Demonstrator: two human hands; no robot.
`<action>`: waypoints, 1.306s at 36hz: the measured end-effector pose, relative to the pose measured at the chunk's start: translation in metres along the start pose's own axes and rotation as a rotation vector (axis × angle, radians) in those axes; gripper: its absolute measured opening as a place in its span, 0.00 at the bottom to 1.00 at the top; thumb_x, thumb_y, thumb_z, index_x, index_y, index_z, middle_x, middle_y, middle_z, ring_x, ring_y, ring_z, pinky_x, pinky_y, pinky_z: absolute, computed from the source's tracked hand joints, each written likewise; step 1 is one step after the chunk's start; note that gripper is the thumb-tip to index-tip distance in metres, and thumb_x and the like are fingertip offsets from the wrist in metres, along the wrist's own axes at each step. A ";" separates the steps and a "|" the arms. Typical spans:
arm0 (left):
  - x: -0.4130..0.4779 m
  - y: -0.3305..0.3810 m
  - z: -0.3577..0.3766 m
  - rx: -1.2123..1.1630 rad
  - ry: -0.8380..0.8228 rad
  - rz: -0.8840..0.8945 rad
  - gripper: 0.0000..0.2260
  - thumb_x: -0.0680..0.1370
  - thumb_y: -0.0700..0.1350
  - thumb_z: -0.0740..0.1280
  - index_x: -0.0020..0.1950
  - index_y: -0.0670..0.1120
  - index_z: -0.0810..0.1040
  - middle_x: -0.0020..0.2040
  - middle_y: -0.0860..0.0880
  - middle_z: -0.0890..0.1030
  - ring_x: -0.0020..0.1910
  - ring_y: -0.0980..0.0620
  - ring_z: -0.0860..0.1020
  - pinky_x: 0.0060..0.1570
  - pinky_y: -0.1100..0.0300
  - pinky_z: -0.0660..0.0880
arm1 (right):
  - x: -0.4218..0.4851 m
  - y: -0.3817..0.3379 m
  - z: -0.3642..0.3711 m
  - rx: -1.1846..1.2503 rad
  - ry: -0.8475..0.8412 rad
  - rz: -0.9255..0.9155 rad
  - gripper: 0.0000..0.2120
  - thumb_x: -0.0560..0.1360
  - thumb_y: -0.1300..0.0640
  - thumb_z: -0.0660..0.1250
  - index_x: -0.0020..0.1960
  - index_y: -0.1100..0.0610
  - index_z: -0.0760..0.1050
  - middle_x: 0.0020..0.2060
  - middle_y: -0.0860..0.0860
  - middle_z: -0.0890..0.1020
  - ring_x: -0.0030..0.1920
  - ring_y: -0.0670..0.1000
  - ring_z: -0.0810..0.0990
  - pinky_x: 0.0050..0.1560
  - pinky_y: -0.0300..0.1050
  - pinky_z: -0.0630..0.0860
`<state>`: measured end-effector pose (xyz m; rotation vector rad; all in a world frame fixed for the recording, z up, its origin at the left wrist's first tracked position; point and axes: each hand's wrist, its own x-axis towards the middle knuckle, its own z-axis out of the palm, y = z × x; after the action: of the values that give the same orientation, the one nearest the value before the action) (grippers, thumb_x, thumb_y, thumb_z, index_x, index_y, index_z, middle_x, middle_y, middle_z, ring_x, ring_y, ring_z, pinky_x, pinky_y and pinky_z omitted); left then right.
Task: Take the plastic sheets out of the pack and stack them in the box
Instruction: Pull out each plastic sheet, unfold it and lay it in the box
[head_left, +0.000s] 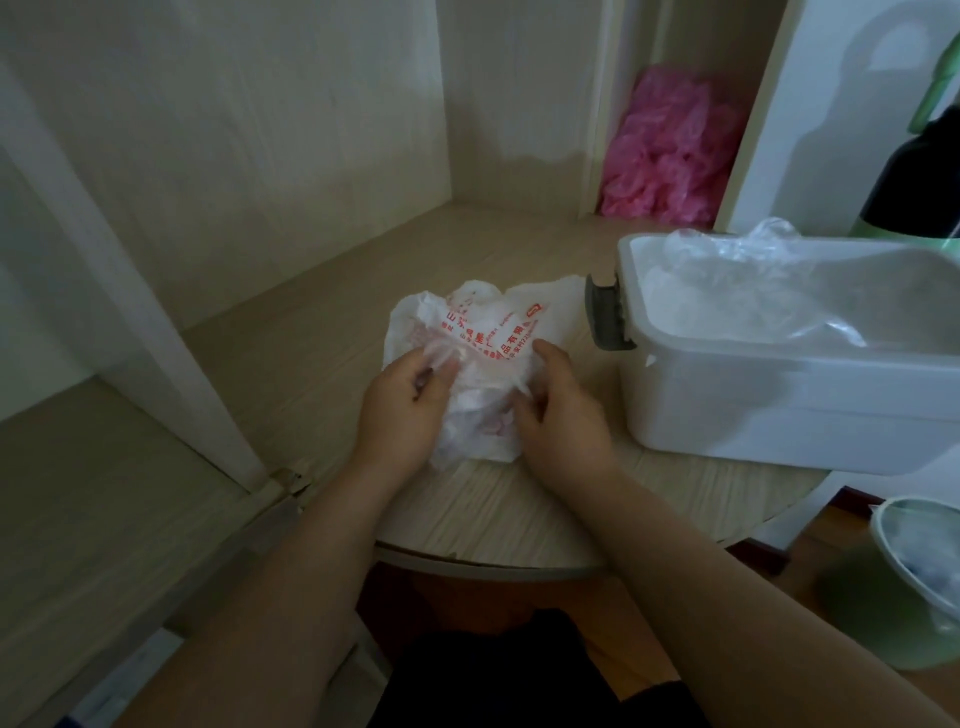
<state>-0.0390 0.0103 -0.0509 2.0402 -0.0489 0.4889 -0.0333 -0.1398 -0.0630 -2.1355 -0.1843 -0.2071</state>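
While my left hand (402, 402) and right hand (561, 410) both pinch the crinkled printed pack (498, 322), I judge its plastic sheets (470, 415) feather-light, limp, slippery, best pinched at a loose edge.

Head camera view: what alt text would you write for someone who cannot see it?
Seen from above, a person's left hand and right hand grip a crumpled white plastic pack with red print on a pale wooden table. To its right stands an open white box with clear plastic sheets inside; a pink plastic heap lies in a shelf behind.
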 end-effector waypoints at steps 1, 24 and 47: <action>0.001 -0.001 -0.003 0.026 0.010 0.001 0.10 0.80 0.48 0.63 0.45 0.44 0.79 0.34 0.51 0.77 0.31 0.56 0.74 0.32 0.61 0.70 | 0.000 0.000 0.000 0.003 0.011 -0.003 0.26 0.79 0.55 0.61 0.75 0.49 0.56 0.57 0.53 0.79 0.50 0.49 0.78 0.46 0.39 0.71; -0.005 -0.002 -0.006 0.662 -0.221 0.487 0.18 0.75 0.47 0.69 0.64 0.45 0.77 0.61 0.48 0.78 0.58 0.47 0.76 0.53 0.54 0.72 | -0.006 0.001 -0.005 0.215 -0.013 0.011 0.20 0.79 0.58 0.60 0.71 0.54 0.66 0.45 0.48 0.79 0.45 0.47 0.80 0.51 0.48 0.78; -0.003 -0.008 -0.038 0.550 -0.366 0.378 0.14 0.68 0.45 0.62 0.50 0.51 0.82 0.51 0.53 0.81 0.53 0.50 0.76 0.56 0.49 0.71 | -0.002 0.006 -0.004 0.034 0.141 -0.037 0.17 0.80 0.56 0.59 0.68 0.50 0.69 0.36 0.44 0.76 0.37 0.43 0.75 0.42 0.39 0.73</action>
<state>-0.0522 0.0463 -0.0422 2.6580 -0.5863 0.3768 -0.0342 -0.1461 -0.0660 -2.0764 -0.1441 -0.3724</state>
